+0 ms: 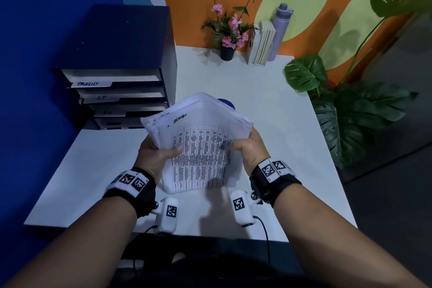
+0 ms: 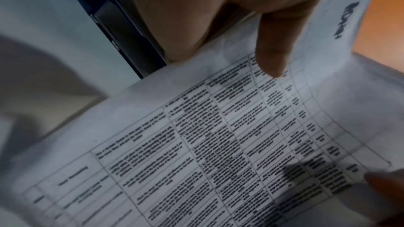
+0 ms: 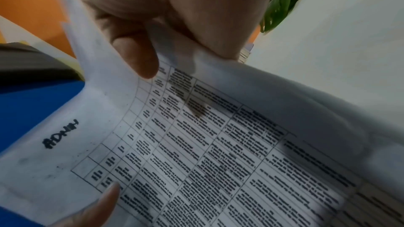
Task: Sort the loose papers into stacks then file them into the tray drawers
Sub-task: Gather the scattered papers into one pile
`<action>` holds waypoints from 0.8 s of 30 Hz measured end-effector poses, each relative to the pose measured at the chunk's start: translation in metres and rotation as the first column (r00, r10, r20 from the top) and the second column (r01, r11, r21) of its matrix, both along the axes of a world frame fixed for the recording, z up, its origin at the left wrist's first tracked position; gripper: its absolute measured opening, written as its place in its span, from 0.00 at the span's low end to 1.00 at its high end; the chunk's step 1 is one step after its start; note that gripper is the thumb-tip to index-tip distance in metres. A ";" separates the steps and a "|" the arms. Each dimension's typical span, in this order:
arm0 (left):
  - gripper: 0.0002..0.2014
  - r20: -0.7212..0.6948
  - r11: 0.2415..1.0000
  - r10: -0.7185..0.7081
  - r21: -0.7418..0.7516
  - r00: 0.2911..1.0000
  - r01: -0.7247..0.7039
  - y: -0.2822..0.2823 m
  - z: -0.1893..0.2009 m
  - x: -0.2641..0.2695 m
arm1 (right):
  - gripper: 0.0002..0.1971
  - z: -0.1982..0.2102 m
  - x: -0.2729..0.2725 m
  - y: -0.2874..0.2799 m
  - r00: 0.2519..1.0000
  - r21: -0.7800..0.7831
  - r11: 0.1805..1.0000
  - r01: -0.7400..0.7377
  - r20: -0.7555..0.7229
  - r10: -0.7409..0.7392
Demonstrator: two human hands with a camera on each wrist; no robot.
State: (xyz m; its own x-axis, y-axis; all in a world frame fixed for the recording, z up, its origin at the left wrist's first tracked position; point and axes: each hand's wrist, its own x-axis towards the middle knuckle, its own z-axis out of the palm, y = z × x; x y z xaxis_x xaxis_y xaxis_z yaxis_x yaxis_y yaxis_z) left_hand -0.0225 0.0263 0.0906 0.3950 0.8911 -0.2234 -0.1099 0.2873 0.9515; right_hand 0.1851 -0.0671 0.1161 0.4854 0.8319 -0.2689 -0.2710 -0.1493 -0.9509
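A thick stack of printed papers (image 1: 198, 138) is held above the white desk (image 1: 268, 105), bent upward in the middle. Its top sheet (image 2: 218, 135) carries a printed table and a handwritten "ADMIN" mark (image 3: 60, 134). My left hand (image 1: 156, 154) grips the stack's left edge, thumb on top. My right hand (image 1: 250, 147) grips the right edge, thumb (image 3: 135, 54) pressed on the top sheet. The dark blue tray drawer unit (image 1: 117, 65) stands at the desk's left, with labelled drawers such as "TASKLIST" (image 1: 88, 83).
At the desk's back stand a potted pink flower (image 1: 228, 33), some upright books (image 1: 261, 42) and a lilac bottle (image 1: 280, 30). A large leafy plant (image 1: 350, 100) crowds the right edge. A blue object (image 1: 226, 102) peeks out behind the stack.
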 end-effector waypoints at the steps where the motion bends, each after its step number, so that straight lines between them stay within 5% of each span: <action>1: 0.28 -0.002 1.000 -0.005 -0.010 1.000 0.005 0.001 -0.001 -0.001 | 0.37 -0.003 0.000 0.001 1.000 -0.021 1.000 0.008 0.024 -0.008; 8: 0.17 -0.247 0.999 -0.036 -0.042 0.968 0.027 -0.005 -0.029 -0.005 | 0.20 -0.018 -0.003 -0.008 0.994 -0.163 0.986 -0.028 0.096 0.044; 11: 0.12 -0.342 1.000 0.023 0.020 0.939 -0.018 -0.006 -0.039 -0.005 | 0.10 -0.021 -0.007 -0.011 0.958 -0.181 0.983 -0.029 0.274 0.079; 16: 0.15 -0.393 0.994 -0.017 0.097 0.919 0.060 -0.007 -0.039 -0.011 | 0.20 -0.021 -0.002 -0.014 0.896 -0.224 0.974 0.046 0.440 0.059; 20: 0.16 -0.577 0.998 0.015 0.054 0.817 0.020 -0.005 -0.048 -0.019 | 0.36 -0.046 -0.007 -0.028 0.873 -0.462 0.878 -0.124 0.369 0.317; 24: 0.30 -0.746 1.000 -0.009 -0.013 0.666 -0.001 -0.001 -0.072 -0.033 | 0.48 -0.080 -0.015 -0.039 0.780 -0.661 0.708 -0.248 0.297 0.551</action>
